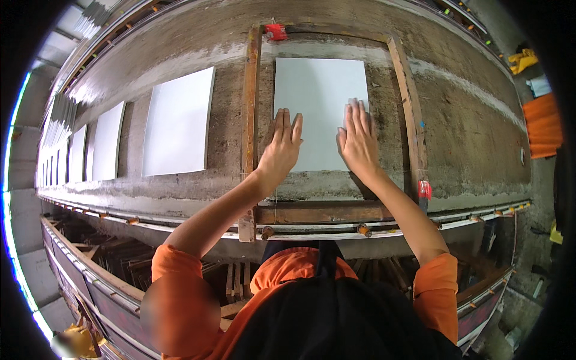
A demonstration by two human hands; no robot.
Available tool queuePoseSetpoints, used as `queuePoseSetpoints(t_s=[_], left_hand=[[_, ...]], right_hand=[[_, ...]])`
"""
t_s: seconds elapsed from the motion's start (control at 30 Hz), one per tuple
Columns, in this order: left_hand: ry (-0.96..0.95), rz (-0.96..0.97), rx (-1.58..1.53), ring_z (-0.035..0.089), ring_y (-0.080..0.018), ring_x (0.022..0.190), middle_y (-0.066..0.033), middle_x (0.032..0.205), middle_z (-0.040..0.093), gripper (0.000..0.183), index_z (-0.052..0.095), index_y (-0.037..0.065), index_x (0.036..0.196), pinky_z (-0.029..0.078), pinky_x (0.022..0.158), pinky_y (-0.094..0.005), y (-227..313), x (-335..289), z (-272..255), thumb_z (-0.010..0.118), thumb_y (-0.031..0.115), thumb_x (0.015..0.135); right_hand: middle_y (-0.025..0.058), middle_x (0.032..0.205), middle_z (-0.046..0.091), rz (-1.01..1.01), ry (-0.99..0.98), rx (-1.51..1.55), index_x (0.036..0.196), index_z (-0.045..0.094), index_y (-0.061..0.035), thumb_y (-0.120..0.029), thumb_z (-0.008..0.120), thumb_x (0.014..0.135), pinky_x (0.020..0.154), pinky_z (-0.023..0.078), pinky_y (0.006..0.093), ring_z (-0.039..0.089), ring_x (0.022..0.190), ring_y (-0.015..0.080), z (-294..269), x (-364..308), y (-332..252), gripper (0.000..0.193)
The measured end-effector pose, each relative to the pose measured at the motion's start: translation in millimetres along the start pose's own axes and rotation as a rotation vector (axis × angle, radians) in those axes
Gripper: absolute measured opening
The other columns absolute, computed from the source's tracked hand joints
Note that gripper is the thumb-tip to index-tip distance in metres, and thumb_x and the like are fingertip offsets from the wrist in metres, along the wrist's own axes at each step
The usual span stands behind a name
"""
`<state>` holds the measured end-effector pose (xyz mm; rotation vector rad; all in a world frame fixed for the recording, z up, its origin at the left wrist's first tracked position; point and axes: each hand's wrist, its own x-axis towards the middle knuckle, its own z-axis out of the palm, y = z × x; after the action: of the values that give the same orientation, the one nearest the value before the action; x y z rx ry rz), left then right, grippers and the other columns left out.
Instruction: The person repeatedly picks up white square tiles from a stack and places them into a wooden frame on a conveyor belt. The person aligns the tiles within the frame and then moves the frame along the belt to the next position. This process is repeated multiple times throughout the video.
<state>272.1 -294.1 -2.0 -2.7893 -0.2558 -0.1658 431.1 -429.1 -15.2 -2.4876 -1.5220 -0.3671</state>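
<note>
A blank white sheet [321, 84] lies flat on the long stained table, inside a rectangular wooden frame [251, 102]. My left hand [281, 141] rests at the sheet's left edge, fingers stretched forward and nothing held. Along the right edge my right hand [359, 135] lies with its fingers extended, the thumb set apart, also holding nothing. Both palms face down. Red tape [276, 32] wraps the frame's far left corner, and another red piece [425, 189] is at its near right corner.
Further white sheets [178, 123] lie in a row leftward along the table [474, 156]. A metal rail [312, 231] with orange-brown pegs runs along the near edge. Wooden frames [237, 281] are stored below it. Orange cloth [543, 123] lies at the far right.
</note>
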Motion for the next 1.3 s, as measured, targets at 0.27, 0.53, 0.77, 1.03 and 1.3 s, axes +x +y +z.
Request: queuePoseSetpoints(t_s=[0.27,0.53,0.77,1.03,1.3], left_hand=[[-0.040,-0.319,-0.372,0.007,-0.0512,0.130,-0.0419,0.134,0.012,0.080,0.021,-0.014,0.132,0.009,0.105,-0.0576,27.5,16.8,2.3,0.046,0.046,0.086],[0.043,-0.454,-0.523,0.004,-0.0444,0.133,-0.0352,0.139,0.011,0.088,0.016,-0.010,0.135,0.007,0.105,-0.0572,-8.1,100.3,36.4,0.052,0.049,0.081],[0.221,-0.392,-0.557,0.014,-0.0442,0.131,-0.0355,0.137,0.017,0.087,0.019,-0.015,0.132,0.016,0.106,-0.0516,-56.0,160.2,78.9,0.058,0.043,0.079],[0.354,-0.436,-0.514,0.015,-0.0440,0.132,-0.0354,0.138,0.017,0.078,0.015,-0.016,0.132,0.018,0.104,-0.0537,-71.1,178.9,98.3,0.053,0.031,0.083],[0.328,-0.531,-0.452,0.006,-0.0407,0.134,-0.0334,0.140,0.014,0.071,0.015,-0.016,0.133,0.006,0.107,-0.0519,-66.9,174.3,98.6,0.038,0.037,0.091]], right_hand=[[0.0253,0.138,0.028,-0.148,-0.028,0.167,0.132,0.028,0.0092,-0.021,0.042,0.087,0.107,0.025,0.0437,0.024,0.131,0.0356,3.8,7.7,8.7,0.056],[0.0187,0.141,0.027,-0.295,-0.117,0.229,0.136,0.025,0.0036,-0.019,0.045,0.084,0.109,0.022,0.0415,0.025,0.132,0.0293,17.2,76.7,32.8,0.060],[0.0114,0.145,0.024,-0.456,-0.083,0.210,0.139,0.022,-0.0024,-0.023,0.040,0.089,0.110,0.020,0.0405,0.023,0.133,0.0244,53.8,158.3,61.1,0.057],[0.0141,0.141,0.030,-0.127,0.078,0.210,0.137,0.028,-0.0030,-0.033,0.030,0.095,0.108,0.023,0.0429,0.024,0.133,0.0259,87.7,186.1,74.1,0.051],[0.0168,0.140,0.031,0.497,0.200,-0.040,0.135,0.029,0.0035,-0.033,0.025,0.095,0.107,0.013,0.0536,0.015,0.136,0.0294,88.0,176.0,87.8,0.054]])
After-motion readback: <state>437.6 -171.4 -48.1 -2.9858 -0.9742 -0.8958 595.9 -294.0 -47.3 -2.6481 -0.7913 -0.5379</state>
